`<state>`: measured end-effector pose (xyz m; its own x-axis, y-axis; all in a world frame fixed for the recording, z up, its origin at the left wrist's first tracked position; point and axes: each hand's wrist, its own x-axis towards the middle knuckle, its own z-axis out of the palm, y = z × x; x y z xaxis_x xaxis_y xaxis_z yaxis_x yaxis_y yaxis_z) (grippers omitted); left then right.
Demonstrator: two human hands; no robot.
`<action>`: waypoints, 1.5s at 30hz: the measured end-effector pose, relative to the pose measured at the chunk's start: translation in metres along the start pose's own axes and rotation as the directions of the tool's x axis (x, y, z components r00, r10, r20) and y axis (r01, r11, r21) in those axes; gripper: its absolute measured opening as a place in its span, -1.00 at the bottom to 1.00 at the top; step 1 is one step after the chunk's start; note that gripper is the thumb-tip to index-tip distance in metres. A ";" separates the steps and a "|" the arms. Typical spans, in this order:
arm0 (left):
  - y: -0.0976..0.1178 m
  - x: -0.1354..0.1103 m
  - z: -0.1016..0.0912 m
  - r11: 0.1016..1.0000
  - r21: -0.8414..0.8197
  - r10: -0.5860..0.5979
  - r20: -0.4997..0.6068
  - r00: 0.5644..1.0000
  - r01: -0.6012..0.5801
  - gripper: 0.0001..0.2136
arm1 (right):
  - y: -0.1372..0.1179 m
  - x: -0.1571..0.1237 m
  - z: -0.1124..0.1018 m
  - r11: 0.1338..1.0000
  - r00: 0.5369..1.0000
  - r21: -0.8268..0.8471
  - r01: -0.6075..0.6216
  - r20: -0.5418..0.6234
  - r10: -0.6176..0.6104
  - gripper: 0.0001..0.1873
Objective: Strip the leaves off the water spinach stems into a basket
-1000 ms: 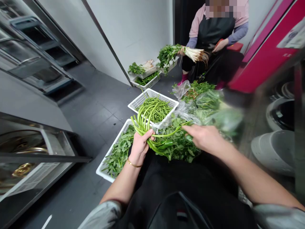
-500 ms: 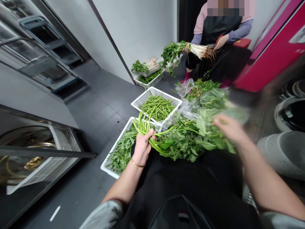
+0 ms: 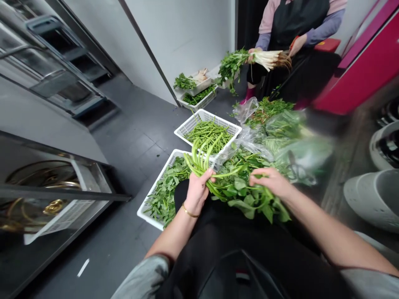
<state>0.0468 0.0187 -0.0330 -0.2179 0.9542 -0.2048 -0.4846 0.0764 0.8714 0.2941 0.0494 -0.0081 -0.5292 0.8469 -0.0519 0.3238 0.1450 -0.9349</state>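
Note:
My left hand (image 3: 199, 185) is closed around a bunch of long green stems (image 3: 202, 154), whose bare ends arch up and to the left. To the right of that hand, a pile of leafy greens (image 3: 241, 182) spreads over my lap. My right hand (image 3: 269, 181) is just above these leaves, fingers curled in toward the thumb; what they pinch, if anything, is too small to tell. Beside my left arm, a white basket (image 3: 146, 205) holds more leafy greens. Beyond it, a second white basket (image 3: 183, 132) contains cut green stems (image 3: 208, 133).
Clear plastic bags (image 3: 304, 155) of greens lie to the right. Opposite sits a co-worker (image 3: 299, 25) holding a rooted leafy bunch (image 3: 264, 59) and a red-handled tool. Stacked trays (image 3: 199, 99) stand by the wall, a pale bucket (image 3: 372, 199) at right and a metal shelf (image 3: 77, 193) at left.
My right hand has moved left and inward, closer to my left hand, over the leaves. My left hand still grips the stems. The view has shifted slightly.

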 end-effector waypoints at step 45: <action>0.051 0.017 -0.037 0.994 -0.035 -0.077 0.462 0.883 0.105 -0.76 | 0.004 -0.020 -0.060 0.665 0.994 -0.741 -0.090 -0.109 0.014 -0.69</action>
<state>-0.0127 0.0282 -0.0083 0.2365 0.9707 -0.0424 -0.5343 0.1664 0.8288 0.3531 0.0635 0.0102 -0.4363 0.8994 -0.0266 0.8445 0.3991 -0.3572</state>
